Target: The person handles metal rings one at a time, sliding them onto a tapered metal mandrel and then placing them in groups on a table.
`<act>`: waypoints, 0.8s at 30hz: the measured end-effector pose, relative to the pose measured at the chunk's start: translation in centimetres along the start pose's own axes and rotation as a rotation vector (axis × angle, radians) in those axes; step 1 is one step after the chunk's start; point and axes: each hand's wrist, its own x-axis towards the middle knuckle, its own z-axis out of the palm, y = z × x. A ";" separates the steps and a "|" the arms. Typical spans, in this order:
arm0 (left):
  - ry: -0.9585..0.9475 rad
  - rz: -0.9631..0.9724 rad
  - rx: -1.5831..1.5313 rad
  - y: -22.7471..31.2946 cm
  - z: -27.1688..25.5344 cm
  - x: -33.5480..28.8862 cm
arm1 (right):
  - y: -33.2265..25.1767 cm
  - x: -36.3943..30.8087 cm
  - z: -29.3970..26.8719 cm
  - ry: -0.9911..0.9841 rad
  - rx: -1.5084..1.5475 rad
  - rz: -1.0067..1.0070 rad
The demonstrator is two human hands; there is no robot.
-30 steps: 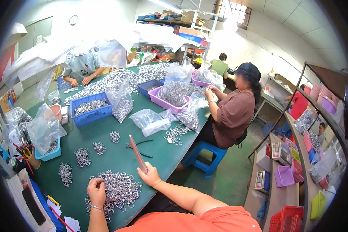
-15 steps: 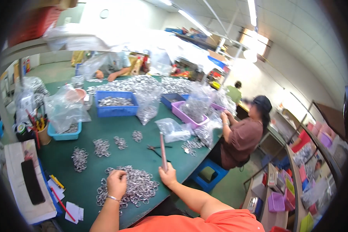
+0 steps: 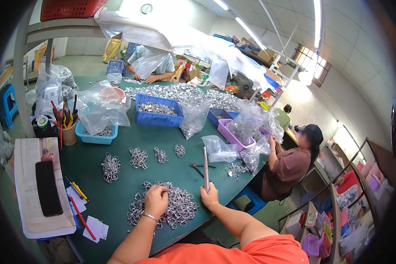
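Note:
My right hand (image 3: 209, 196) grips the lower end of a slim tapered metal rod, a ring mandrel (image 3: 206, 169), which stands nearly upright. Over a large pile of silver-coloured rings (image 3: 178, 206) is my left hand (image 3: 155, 200), a bracelet on its wrist. Its fingers are curled together; whatever they pinch is too small to make out. Beyond the pile lie several smaller heaps of rings (image 3: 111, 167) in a row. Pliers (image 3: 196, 166) with dark handles lie just behind the mandrel.
On the green table (image 3: 88, 152) stand a blue bin (image 3: 159, 119), a turquoise basket (image 3: 97, 138) and a purple basket (image 3: 226, 137) of metal pieces. A phone (image 3: 49, 188) rests on newspaper at left. A co-worker (image 3: 290, 160) sits at right; another person's hands (image 3: 152, 78) work across the table.
The whole view has shifted, so the table and hands appear farther right and the picture is sharper. Both hands keep about the same places by the pile and mandrel.

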 end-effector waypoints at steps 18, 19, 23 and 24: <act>-0.029 -0.049 -0.156 -0.2 -0.5 0.0 | -0.3 1.2 0.0 -0.183 -0.051 0.121; -0.028 -0.076 -0.208 -0.5 -0.4 0.0 | -0.4 1.2 0.0 -0.219 -0.063 0.133; -0.049 -0.153 -0.270 -0.9 -0.6 -0.1 | -0.6 1.6 -0.1 -0.316 -0.110 0.132; -0.046 -0.175 -0.315 -0.8 -0.5 -0.1 | -0.1 1.6 -0.2 -0.332 -0.108 0.145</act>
